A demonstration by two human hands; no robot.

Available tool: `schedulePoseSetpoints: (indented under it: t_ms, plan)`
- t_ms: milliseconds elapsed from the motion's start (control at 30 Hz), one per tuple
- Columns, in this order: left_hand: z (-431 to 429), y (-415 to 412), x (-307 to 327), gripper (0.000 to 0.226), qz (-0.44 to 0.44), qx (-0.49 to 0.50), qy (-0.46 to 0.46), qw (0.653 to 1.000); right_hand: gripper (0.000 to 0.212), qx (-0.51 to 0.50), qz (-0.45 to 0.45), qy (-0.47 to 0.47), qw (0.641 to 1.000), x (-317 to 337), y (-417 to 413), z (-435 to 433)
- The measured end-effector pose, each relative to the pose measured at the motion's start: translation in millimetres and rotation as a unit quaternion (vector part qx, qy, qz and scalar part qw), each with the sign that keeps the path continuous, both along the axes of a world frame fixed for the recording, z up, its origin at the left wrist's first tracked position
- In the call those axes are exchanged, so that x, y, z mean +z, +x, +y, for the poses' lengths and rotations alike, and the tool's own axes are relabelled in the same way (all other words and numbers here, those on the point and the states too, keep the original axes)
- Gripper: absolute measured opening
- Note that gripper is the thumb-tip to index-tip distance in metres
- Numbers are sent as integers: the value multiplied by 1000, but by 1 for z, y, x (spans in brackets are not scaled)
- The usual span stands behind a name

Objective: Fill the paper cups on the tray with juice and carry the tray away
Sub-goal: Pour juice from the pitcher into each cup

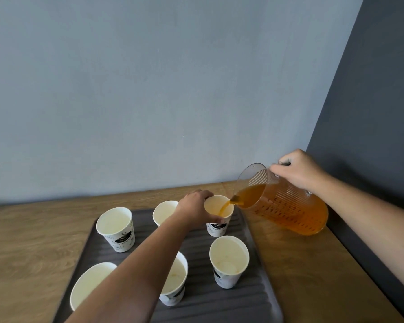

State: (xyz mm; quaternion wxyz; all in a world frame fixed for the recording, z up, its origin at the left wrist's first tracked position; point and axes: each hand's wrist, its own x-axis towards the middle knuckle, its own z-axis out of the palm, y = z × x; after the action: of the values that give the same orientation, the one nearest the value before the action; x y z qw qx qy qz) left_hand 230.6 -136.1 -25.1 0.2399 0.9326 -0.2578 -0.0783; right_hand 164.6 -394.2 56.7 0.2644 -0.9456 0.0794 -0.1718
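Six cups (229,257) stand upright on the tray (240,299), which sits on the table (33,229). Left hand (194,209) wraps round the far-right cup (214,206), fingers over the rim, thumb on its side. Right hand (299,171) is clenched round the handle of the jug (287,206), which is tilted, its spout just above that cup. Juice (224,207) streams in, orange against the white inside.

Left hand (194,210), right hand (299,171), 2 forearms (135,264): bare.
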Motion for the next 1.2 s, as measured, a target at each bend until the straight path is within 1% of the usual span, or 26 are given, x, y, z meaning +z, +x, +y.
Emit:
schedulePoseSetpoints:
  t_ms: [1200]
  plan:
    - [1,-2,-4,88,13,11,-16,1000,50,6,2,-34,999,8,3,2]
